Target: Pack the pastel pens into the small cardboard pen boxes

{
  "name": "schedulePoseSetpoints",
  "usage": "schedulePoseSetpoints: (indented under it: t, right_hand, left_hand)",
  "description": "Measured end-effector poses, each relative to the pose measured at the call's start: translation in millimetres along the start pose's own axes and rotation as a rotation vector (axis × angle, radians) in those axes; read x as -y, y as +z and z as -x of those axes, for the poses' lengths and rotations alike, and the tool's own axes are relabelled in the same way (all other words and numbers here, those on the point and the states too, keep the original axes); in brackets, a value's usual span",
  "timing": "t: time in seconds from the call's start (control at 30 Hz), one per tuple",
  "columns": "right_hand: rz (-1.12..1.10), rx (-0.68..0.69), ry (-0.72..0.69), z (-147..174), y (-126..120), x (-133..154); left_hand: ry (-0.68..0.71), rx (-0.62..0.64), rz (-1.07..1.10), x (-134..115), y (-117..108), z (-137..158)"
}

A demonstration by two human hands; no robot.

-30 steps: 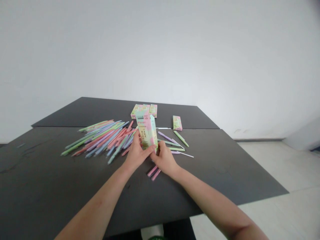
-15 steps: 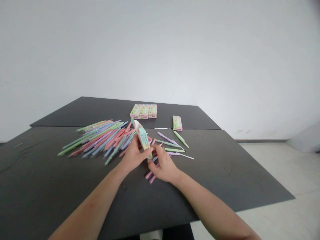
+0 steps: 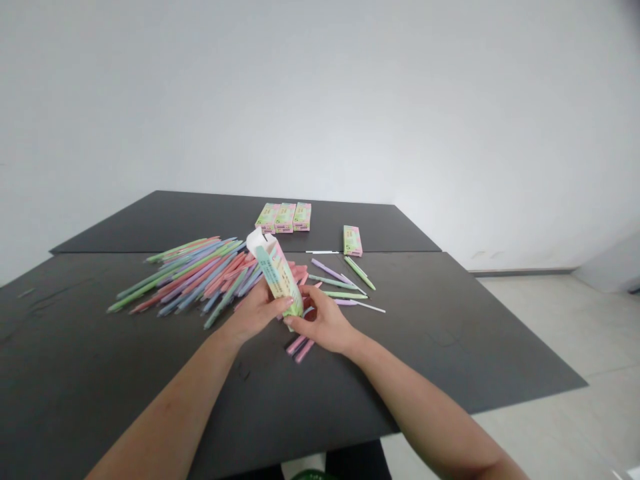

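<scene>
A small printed pen box (image 3: 278, 272) in mint, yellow and pink stands tilted between my hands, its white top flaps spread open. My left hand (image 3: 259, 311) grips the box's left side, thumb across the front. Around the lower right corner close the fingers and thumb of my right hand (image 3: 324, 321). Beneath my hands, pink pens (image 3: 303, 349) lie on the table, partly covered. Just left of the box is a big heap of pastel pens (image 3: 200, 273) in green, blue, purple and red. What is inside the box is hidden.
Three closed boxes (image 3: 284, 218) lie side by side at the back of the dark table (image 3: 440, 360). Another box (image 3: 353, 241) lies apart, to their right. Loose pens (image 3: 359, 272) and thin white sticks (image 3: 322, 252) are spread right of centre.
The box has turned so that more of its printed side and its open flaps show. My right hand has closed on its lower corner. The view has shifted slightly.
</scene>
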State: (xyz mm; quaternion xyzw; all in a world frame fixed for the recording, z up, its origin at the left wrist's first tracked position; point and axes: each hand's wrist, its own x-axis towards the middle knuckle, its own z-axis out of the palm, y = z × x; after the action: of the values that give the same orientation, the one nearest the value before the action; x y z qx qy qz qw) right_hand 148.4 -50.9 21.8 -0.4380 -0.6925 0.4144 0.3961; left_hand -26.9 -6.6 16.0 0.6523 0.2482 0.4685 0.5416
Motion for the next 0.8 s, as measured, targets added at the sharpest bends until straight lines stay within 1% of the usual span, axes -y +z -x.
schedulePoseSetpoints:
  t: [0.07, 0.13, 0.23, 0.33, 0.47, 0.63, 0.8]
  right_hand:
    - [0.09, -0.104, 0.029, -0.2, -0.3, 2.3]
    - [0.155, -0.205, 0.063, -0.8, -1.3, 4.2]
    - [0.199, -0.269, 0.081, -1.7, -2.9, 4.8]
    - [0.201, -0.254, 0.043, -2.2, -3.6, 3.0]
    - [0.151, -0.177, 0.013, -3.2, -4.1, -0.8]
    - [0.133, -0.144, -0.031, -3.9, -3.6, -2.5]
    - [0.157, -0.131, -0.093, -2.0, -1.2, -0.2]
  left_hand:
    - [-0.036, -0.04, 0.046, 0.2, 4.2, -0.8]
    - [-0.052, -0.088, 0.028, -1.2, 8.2, -2.3]
    - [-0.06, -0.16, -0.022, -4.5, 12.2, -4.7]
    - [-0.085, -0.177, -0.004, -7.2, 13.2, -6.2]
    - [-0.084, -0.165, 0.018, -9.2, 10.7, -8.5]
    - [-0.033, -0.188, -0.093, -12.2, 9.3, -12.2]
    - [0.018, -0.224, -0.213, -14.2, 16.4, -10.3]
